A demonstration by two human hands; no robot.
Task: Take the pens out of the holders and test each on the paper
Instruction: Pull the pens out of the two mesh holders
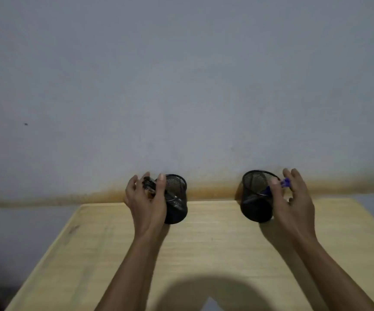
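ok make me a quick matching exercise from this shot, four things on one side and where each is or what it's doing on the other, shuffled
Things:
1. left hand
2. right hand
3. left mesh holder
4. wooden table

Descriptions:
A. bears both holders near its far edge
B. grips a blue pen beside the right mesh holder
C. stands nearer the left hand
D. grips dark pens

Pairs: 1-D, 2-B, 3-C, 4-A

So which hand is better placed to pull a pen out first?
Either, marginally the right hand: its fingers already pinch the blue pen at the right holder rim. The left hand grips dark pens, partly hidden.
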